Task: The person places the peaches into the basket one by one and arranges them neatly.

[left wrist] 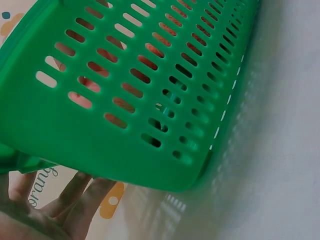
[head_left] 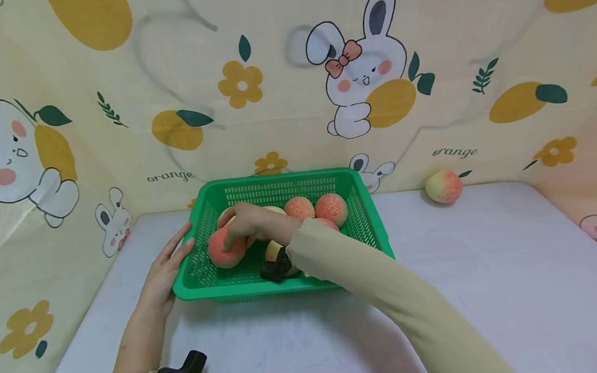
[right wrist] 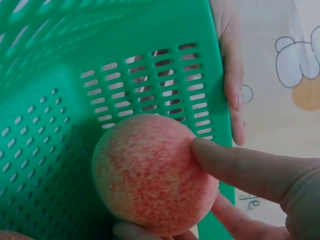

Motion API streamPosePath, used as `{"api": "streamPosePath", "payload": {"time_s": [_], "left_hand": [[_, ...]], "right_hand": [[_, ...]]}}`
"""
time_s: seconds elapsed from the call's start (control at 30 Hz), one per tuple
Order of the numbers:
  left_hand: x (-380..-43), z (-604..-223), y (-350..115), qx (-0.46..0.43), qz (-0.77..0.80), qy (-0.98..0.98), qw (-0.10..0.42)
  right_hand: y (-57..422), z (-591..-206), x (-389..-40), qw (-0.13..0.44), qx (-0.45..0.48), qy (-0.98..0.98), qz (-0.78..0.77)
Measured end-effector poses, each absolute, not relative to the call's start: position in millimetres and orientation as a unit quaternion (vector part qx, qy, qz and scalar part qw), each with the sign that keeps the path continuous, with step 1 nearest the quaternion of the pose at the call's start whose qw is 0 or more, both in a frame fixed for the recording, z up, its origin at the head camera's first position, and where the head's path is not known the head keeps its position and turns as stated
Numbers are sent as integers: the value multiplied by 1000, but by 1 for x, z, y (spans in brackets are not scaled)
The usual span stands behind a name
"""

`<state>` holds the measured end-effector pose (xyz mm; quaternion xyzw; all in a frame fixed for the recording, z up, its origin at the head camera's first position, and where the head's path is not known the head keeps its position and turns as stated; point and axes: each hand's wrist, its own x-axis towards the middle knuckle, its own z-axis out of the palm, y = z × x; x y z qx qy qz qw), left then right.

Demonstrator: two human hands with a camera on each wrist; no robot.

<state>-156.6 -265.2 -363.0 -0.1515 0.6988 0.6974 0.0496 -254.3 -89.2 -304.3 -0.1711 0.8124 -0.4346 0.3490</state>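
Note:
My right hand (head_left: 251,221) reaches into the green plastic basket (head_left: 285,287) and grips a reddish peach (head_left: 225,250) at its left end. In the right wrist view, the thumb presses on one side of this peach (right wrist: 150,175), with other fingers around its far side and underneath. Outside the basket's left side, my left hand (head_left: 161,277) rests its nearly straight fingers against the rim. The left wrist view shows those fingers (left wrist: 90,205) by the edge of the perforated wall (left wrist: 125,160). Several more peaches (head_left: 331,208) lie in the basket, some partly hidden by my right hand and sleeve.
A single yellow-and-pink peach (head_left: 444,186) sits at the back right of the white table (head_left: 465,267). Behind the table hangs a cloth (head_left: 271,96) printed with rabbits and oranges. A black strap or device (head_left: 182,372) is on my left wrist.

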Motion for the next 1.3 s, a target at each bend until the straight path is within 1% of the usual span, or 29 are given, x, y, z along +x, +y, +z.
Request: {"api": "streamPosePath", "payload": {"time_s": [0.13,0.37,0.6,1.03,1.3], "left_hand": [[-157,-363,-265,-152,699,697,50],[-157,-362,-265,-152,708,688,48],[-159,-363,-263,-151,698,699,47],[-156,-366,-264,-147,702,695,49],[-157,-365,-265,-151,698,698,52]], "right_hand": [[-86,-304,-256,357,-177,812,-427],[-73,-296,-259,373,-215,788,-440],[-40,-290,-262,342,-219,797,-446],[15,-291,-265,341,-197,755,-524],[49,-282,-265,318,-179,714,-598]]}}
